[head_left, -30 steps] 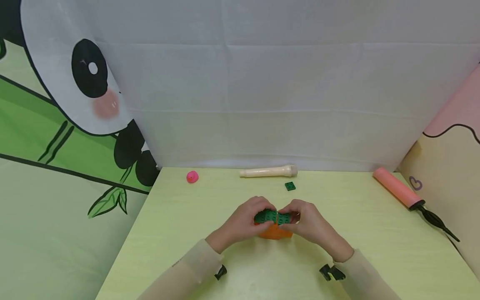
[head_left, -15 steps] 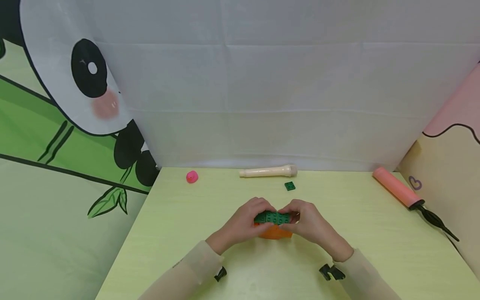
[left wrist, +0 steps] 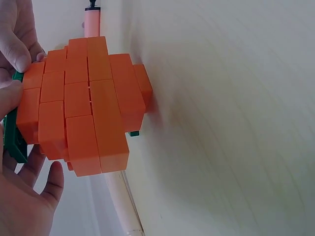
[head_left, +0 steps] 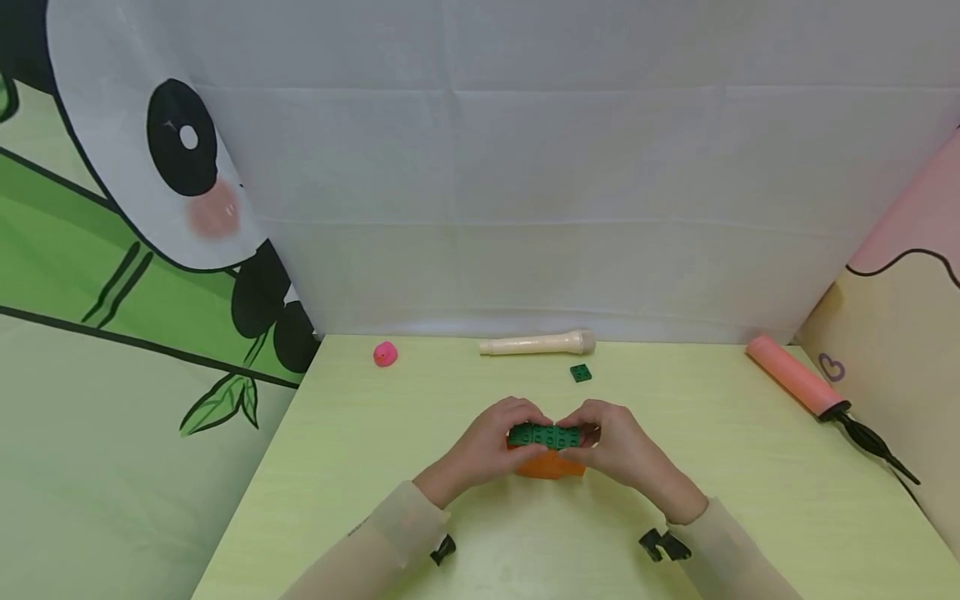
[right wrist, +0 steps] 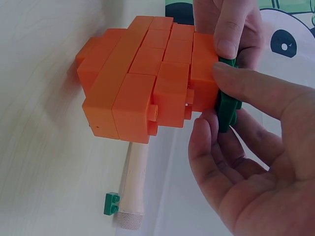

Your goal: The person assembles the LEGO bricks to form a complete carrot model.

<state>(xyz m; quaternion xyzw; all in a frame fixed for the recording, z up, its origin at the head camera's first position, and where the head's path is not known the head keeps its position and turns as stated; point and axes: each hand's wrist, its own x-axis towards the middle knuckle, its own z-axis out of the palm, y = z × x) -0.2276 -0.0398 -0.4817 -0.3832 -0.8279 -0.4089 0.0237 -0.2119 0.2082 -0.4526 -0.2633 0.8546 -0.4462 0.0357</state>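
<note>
A rounded build of orange toy bricks [left wrist: 78,93] is held up over the table, topped with a row of studded green building bricks [head_left: 546,436]. From the left, my left hand [head_left: 491,446] pinches the left end of the green row between thumb and fingers. My right hand [head_left: 618,450] pinches the right end the same way. In the right wrist view, the right thumb [right wrist: 256,86] lies at the seam where the green piece [right wrist: 226,110] meets the orange bricks. Orange studs show along the stepped side. Fingers partly hide both green ends.
Behind the hands lie a small green brick [head_left: 581,372] and a cream toy microphone [head_left: 537,342]. A pink rubber toy [head_left: 385,354] sits at the back left. On the right lies a pink balloon pump [head_left: 798,379] with a black handle. A white sheet [head_left: 525,208] closes off the table's back.
One second ago a narrow gap split the green row between the hands; now its pieces lie flush in one line. Both hands have stayed nearly in place.
</note>
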